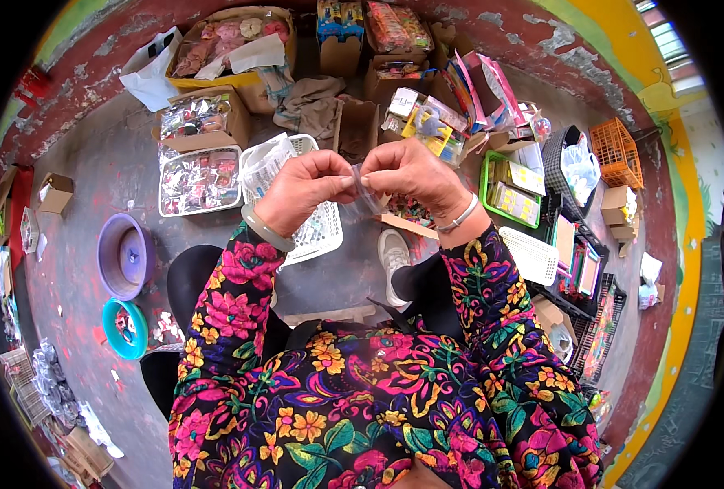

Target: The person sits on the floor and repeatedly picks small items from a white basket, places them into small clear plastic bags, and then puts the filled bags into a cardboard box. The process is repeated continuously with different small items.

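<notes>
My left hand [306,189] and my right hand [420,179] meet in front of me, thumbs and fingers pinched together. Between them is a small clear plastic bag [367,200], its top edge gripped from both sides. Whether anything is inside it, I cannot tell. Under my left hand stands a white perforated basket [323,236] with small packets and a white plastic bag [266,167]. Beneath my right hand, partly hidden, a cardboard box holds small colourful pieces [411,210].
Left of me are a white basket of packets [200,181], a purple basin [124,257] and a turquoise basin [125,328]. To the right stand a green basket [512,189], a white basket [530,254], black crates [602,326] and an orange crate [615,153]. Filled cardboard boxes [231,49] line the wall.
</notes>
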Tool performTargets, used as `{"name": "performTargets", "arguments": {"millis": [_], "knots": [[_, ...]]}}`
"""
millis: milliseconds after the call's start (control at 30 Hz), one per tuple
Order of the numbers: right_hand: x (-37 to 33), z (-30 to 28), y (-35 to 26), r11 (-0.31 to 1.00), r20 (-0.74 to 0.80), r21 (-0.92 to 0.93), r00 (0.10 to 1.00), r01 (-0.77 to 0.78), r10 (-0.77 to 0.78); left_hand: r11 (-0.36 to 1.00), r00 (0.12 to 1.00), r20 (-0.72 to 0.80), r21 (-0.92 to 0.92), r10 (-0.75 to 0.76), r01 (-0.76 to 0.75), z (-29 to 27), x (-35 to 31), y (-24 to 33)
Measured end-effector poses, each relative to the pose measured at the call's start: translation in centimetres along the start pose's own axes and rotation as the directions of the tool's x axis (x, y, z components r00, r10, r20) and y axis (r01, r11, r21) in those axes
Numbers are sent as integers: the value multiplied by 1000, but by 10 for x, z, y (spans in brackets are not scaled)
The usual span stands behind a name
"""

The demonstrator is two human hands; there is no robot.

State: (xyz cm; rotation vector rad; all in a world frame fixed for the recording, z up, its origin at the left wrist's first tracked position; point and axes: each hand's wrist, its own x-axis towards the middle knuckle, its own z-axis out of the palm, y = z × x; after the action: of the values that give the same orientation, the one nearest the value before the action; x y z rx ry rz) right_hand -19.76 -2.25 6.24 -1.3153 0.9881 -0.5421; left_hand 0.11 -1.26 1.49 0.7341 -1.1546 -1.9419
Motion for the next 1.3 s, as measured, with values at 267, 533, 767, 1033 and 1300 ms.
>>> {"name": "performTargets", "arguments": {"millis": [267, 533, 767, 1033, 1300], "knots": [[15, 14, 23, 870, -269, -457, 903, 186, -335, 713, 841, -320, 693, 435, -105, 13, 5, -5], [16, 14, 26, 617, -82, -722, 846, 314, -527, 960, 945, -326, 273, 30, 64, 9, 6, -16], [13, 19, 27, 506, -38, -814, 843, 285, -536, 953, 943, -325, 300, 66, 37, 5, 8, -22], [12, 23, 27, 428, -10, -856, 820, 289, -573, 985, 958, -284, 149, -41, 86, 4, 7, -20], [16, 28, 31, 442, -41, -849, 797, 291, -603, 987, 954, -290, 113, -80, 117, 2, 3, -18]]}}
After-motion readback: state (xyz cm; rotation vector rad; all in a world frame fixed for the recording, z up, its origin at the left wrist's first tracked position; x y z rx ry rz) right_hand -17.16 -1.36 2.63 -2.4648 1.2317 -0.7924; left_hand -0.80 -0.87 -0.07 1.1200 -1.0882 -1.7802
